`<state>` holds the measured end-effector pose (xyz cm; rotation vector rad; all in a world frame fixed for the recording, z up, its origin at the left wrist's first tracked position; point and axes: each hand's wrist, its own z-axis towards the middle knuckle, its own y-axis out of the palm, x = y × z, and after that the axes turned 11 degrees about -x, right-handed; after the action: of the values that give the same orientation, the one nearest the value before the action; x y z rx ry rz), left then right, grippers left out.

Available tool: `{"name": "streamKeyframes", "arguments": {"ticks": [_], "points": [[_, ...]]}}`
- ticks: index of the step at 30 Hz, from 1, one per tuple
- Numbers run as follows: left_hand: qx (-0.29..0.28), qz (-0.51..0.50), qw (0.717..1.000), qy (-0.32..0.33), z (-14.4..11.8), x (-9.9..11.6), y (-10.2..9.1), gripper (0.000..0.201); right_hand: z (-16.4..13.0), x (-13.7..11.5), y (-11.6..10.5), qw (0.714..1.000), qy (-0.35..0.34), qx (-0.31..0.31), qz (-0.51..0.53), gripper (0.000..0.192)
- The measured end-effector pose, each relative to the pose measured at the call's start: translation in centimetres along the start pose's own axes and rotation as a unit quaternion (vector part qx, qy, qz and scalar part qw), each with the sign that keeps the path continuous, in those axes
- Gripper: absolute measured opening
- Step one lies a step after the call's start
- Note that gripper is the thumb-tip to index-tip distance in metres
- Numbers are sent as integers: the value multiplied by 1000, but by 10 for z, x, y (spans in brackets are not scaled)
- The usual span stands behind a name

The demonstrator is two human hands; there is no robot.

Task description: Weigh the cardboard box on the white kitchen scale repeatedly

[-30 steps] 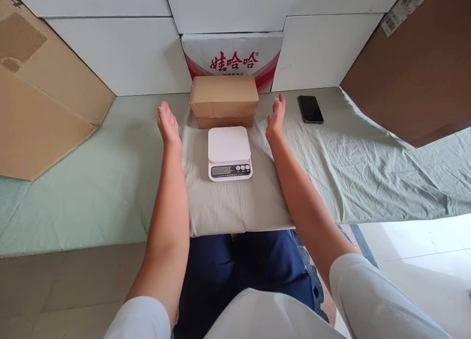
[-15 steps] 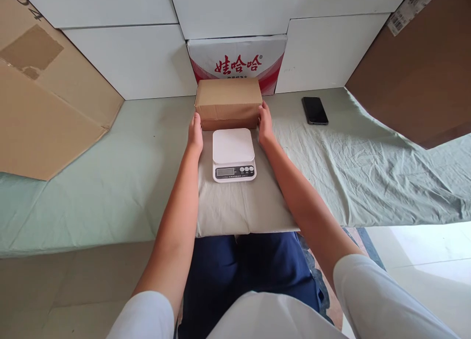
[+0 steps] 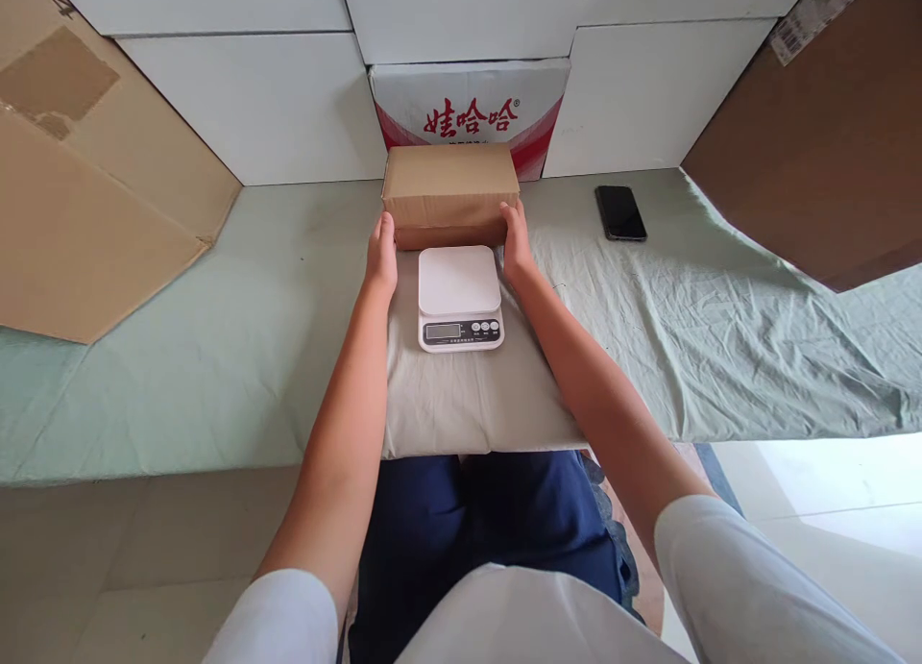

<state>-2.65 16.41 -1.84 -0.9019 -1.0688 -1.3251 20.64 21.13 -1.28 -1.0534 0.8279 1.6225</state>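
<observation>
Black phone on green sheet

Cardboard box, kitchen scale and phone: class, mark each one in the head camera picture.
cardboard box point(image 3: 450, 172), head view, middle of its top face
kitchen scale point(image 3: 458, 280), head view, centre of its white weighing plate
phone point(image 3: 620, 212), head view, middle of its dark screen

Surface: a low platform covered with a wrinkled pale green sheet, running the width of the view.
Centre front: a beige pillow lies on the sheet at the near edge.
Behind the pillow: a brown cardboard box rests on the sheet.
Right rear: a black phone lies flat, well apart from the box.
Left: a large cardboard sheet leans onto the surface.
</observation>
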Motion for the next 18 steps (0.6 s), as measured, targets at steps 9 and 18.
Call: {"name": "streamKeyframes", "arguments": {"ticks": [9, 18], "points": [[-3, 17, 999, 46, -20, 45, -6, 88, -1, -63, 16, 999, -32, -16, 11, 62], [-62, 45, 995, 69, -111, 72, 11, 82, -91, -90, 6, 1000, -11, -29, -5, 58]]}}
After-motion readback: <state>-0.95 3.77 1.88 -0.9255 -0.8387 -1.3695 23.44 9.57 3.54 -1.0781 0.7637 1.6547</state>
